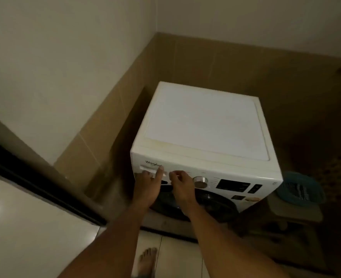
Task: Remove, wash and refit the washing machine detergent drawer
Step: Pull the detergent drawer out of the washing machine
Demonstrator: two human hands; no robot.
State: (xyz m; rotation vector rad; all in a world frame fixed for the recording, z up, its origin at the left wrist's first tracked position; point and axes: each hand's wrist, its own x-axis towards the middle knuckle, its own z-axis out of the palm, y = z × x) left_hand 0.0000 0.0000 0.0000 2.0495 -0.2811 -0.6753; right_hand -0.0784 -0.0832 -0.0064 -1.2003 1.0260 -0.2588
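A white front-loading washing machine (pixel 203 125) stands in a dim tiled corner. Its detergent drawer (pixel 146 167) sits at the top left of the front panel, under the brand name, and looks flush or nearly so. My left hand (pixel 147 186) is on the drawer front, thumb raised along its right part and fingers curled at the handle recess. My right hand (pixel 182 185) touches the panel just right of the drawer, fingers curled against it. Whether the drawer has slid out at all is unclear.
A silver dial (pixel 200 181) and dark display (pixel 233 185) lie right of my hands; the dark round door (pixel 211 201) is below. A teal basket (pixel 300 192) rests on a small stool (pixel 298 211) at the right. A dark door track (pixel 41 183) runs along the left. My bare foot (pixel 146 261) stands on the tiles.
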